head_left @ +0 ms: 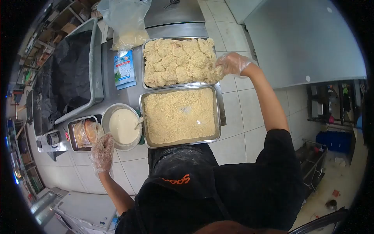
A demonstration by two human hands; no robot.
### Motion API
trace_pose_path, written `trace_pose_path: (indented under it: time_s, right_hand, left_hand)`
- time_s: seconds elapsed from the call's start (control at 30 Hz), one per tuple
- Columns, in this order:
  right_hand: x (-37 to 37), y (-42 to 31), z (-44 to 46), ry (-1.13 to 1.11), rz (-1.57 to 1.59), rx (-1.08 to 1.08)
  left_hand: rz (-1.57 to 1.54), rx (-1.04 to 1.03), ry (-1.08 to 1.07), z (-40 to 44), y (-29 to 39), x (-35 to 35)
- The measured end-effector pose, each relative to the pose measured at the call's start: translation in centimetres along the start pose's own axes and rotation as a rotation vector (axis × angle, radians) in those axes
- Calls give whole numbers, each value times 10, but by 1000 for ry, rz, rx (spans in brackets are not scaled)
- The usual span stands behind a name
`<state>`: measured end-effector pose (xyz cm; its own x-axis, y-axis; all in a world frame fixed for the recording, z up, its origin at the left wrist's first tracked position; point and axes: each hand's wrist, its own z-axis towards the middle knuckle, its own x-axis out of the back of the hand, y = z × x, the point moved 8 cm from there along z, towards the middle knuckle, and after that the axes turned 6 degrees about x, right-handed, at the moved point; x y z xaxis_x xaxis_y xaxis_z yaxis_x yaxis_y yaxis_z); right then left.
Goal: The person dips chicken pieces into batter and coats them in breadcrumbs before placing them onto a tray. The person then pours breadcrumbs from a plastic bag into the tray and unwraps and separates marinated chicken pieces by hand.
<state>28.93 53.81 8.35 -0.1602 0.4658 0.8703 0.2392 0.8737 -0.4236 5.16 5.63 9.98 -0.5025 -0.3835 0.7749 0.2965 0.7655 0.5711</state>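
Observation:
My right hand point(233, 64), in a clear plastic glove, is closed on a crumb-coated piece point(219, 73) at the right edge of the upper metal tray point(183, 85). Coated pieces point(179, 60) fill that tray. Below it, the lower tray point(180, 145) holds a bed of pale crumbs point(179, 115). My left hand point(103, 152), its glove caked with crumbs, hangs beside the small tray point(71, 136) with a plastic-wrapped item point(87, 132). Its fingers point down-left of the bowl point(137, 145) of white batter point(124, 125), and what they hold, if anything, is too small to tell.
A blue packet point(124, 71) lies left of the upper tray, under a clear plastic bag point(128, 23). A grey bin with a black liner point(72, 70) stands at the left. A scale point(52, 138) sits at the lower left, and a large grey surface point(300, 43) rises at the right.

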Motion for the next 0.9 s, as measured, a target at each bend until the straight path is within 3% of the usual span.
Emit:
trace_pose_path:
  time_s: [0.17,0.27,0.37,0.47,0.53,0.57,0.63,0.67,0.73,0.8,0.87,0.9]
  right_hand:
    - [-20,44,46,-101,42,69]
    - [-27,60,60,12,84,233]
    - [-32,67,65,92,116,140]
    - [-37,75,61,102,117,-11]
    - [-39,83,54,348,149,100]
    - [-50,90,51,354,154,94]
    - [-40,81,28,653,9,216]
    - [-47,79,21,655,14,220]
    - [-49,75,10,818,199,115]
    - [-80,94,21,884,507,-82]
    - [-108,100,41,742,606,-283]
    - [-106,98,41,807,431,-151]
  left_hand:
    - [68,96,42,-12,15,-4]
    - [56,120,55,-19,19,-3]
    - [39,98,79,-23,16,-4]
    - [51,231,31,-25,14,-10]
    - [-65,148,28,-22,14,-14]
    - [-58,143,24,-17,14,-15]
    - [-25,158,25,-14,23,-17]
    - [-20,161,28,-12,29,-17]
    - [168,29,28,-10,50,-16]
    - [121,8,34,-9,40,-21]
    - [134,65,10,-9,41,-23]
    - [122,28,6,-7,38,-24]
